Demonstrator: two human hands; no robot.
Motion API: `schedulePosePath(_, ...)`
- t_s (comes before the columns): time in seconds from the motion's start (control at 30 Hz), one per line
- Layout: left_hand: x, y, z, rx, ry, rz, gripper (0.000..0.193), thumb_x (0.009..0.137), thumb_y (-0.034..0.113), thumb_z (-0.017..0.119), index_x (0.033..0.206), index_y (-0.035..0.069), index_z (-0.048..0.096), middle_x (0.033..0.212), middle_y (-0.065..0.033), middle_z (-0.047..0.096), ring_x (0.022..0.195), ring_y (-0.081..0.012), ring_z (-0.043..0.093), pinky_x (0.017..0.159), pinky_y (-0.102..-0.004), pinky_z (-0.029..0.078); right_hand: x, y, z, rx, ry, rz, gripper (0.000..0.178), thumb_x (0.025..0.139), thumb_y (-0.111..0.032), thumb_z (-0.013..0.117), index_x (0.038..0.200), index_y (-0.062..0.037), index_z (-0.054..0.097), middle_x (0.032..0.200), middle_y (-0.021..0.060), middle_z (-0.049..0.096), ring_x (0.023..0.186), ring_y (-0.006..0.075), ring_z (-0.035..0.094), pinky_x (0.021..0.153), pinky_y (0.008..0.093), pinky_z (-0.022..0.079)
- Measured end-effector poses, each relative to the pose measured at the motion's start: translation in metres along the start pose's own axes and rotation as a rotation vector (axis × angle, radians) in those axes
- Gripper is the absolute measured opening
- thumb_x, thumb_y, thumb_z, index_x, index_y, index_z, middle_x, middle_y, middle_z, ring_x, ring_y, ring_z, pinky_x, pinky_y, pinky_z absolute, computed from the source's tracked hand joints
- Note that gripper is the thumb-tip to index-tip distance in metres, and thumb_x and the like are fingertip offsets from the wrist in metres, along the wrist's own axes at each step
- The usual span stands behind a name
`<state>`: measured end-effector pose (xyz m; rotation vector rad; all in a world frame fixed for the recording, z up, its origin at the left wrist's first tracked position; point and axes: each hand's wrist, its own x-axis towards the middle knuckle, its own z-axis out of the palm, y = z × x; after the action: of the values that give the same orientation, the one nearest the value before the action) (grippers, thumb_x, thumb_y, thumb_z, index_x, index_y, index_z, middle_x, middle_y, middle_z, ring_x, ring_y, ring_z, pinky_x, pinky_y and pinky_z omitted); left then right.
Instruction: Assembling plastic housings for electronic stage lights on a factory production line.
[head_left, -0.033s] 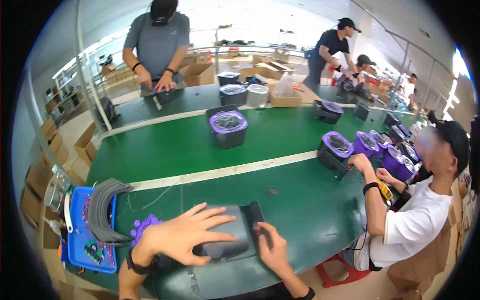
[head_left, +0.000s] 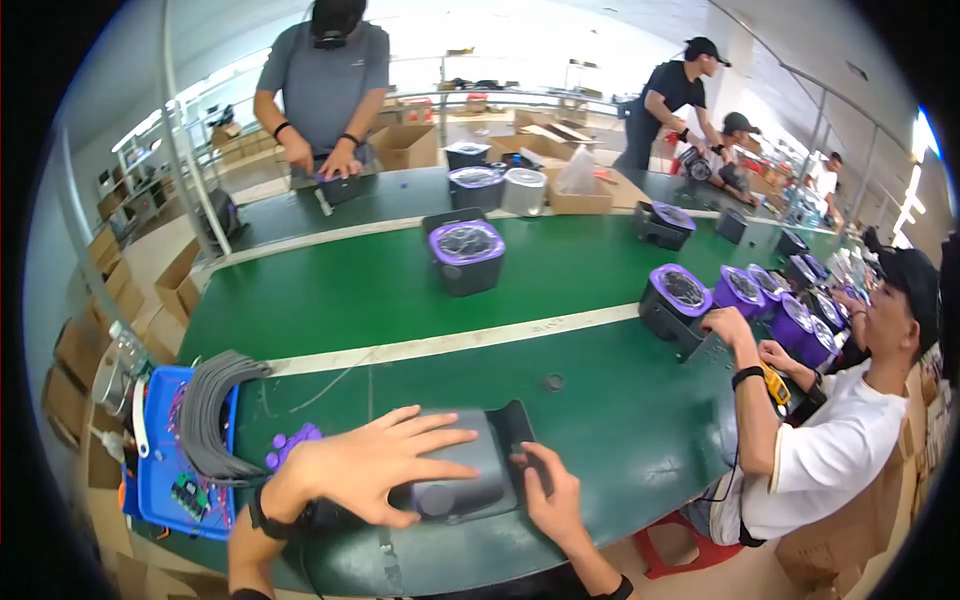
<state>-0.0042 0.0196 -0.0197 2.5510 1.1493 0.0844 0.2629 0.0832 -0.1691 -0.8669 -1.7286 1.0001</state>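
A dark grey plastic housing (head_left: 480, 450) lies on the green work table in front of me, with a raised flange along its right side. Flat across its left part rests my left hand (head_left: 395, 465), fingers spread wide and gripping nothing. At the flange, my right hand (head_left: 553, 492) has its fingers bent against the edge, holding the housing there. Part of the housing is hidden beneath my left palm. Beside my left wrist sits a pile of small purple caps (head_left: 293, 443).
At left, a blue tray (head_left: 160, 450) carries grey cables (head_left: 215, 420) and a green circuit board (head_left: 188, 495). A small dark ring (head_left: 554, 381) lies beyond my hands. A purple-rimmed bin (head_left: 467, 255) stands farther off. A co-worker (head_left: 820, 440) sits at right by several purple containers (head_left: 740, 288).
The view has shifted slightly, so the table and tray appear a little farther right. My hands stay in the same pose on the housing.
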Motion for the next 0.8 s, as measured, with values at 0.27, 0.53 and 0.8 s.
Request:
schedulePosePath(0.27,-0.002,0.038,0.028,0.128,0.036,0.174,0.108,0.064,0.032,0.089,0.157,0.019,0.037,0.152,-0.0242,0.039,0.131,-0.0422,0.047,0.099,-0.0525,0.043,-0.013,-0.011,0.003,0.093,-0.212,-0.047,0.028,0.097,0.003,0.061,0.123,-0.0020,0.069,0.105,0.0137,0.079,0.096,0.0175,0.075,0.083,0.0293,0.057)
schedulePosePath(0.53,-0.020,0.048,0.004,0.088,0.006,0.112,0.110,0.064,0.044,0.089,0.156,0.014,0.037,0.138,-0.0286,0.047,0.128,-0.0435,0.050,0.105,-0.0526,0.043,-0.011,-0.002,-0.008,0.459,-0.126,0.163,0.052,0.095,0.004,0.063,0.145,0.0011,0.050,0.119,0.0202,0.069,0.099,0.0167,0.069,0.084,0.0278,0.056)
schedulePosePath(0.8,-0.064,-0.098,-0.130,0.330,0.278,-0.297,0.112,0.062,0.033,0.092,0.154,0.005,0.035,0.139,-0.0227,0.050,0.130,-0.0425,0.049,0.112,-0.0493,0.042,-0.032,0.035,-0.023,-0.175,-0.142,-0.060,0.019,0.098,0.000,0.056,0.111,0.0044,0.068,0.104,0.0159,0.073,0.092,0.0238,0.072,0.083,0.0332,0.057)
